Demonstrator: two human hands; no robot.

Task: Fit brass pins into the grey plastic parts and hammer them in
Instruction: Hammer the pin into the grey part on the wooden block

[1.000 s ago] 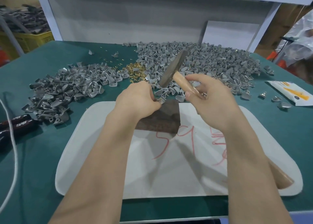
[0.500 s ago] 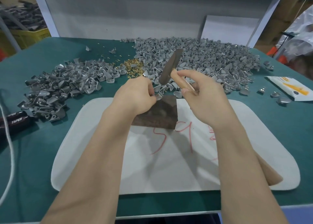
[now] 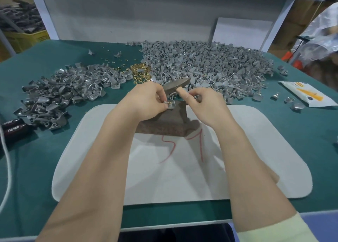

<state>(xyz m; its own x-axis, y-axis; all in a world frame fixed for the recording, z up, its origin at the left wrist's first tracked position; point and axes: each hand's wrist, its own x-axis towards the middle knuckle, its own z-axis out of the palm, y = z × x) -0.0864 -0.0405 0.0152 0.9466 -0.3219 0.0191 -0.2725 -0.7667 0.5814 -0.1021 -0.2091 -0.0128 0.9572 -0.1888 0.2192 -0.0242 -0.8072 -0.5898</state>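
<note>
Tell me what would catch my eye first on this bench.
The huge heap of grey plastic parts across the far side of the green table, with a smaller heap at the left and a glinting pile of brass pins between them. In the middle, on a dark block on a white mat, the left hand pinches a grey part while the right hand holds a hammer close over it.
</note>
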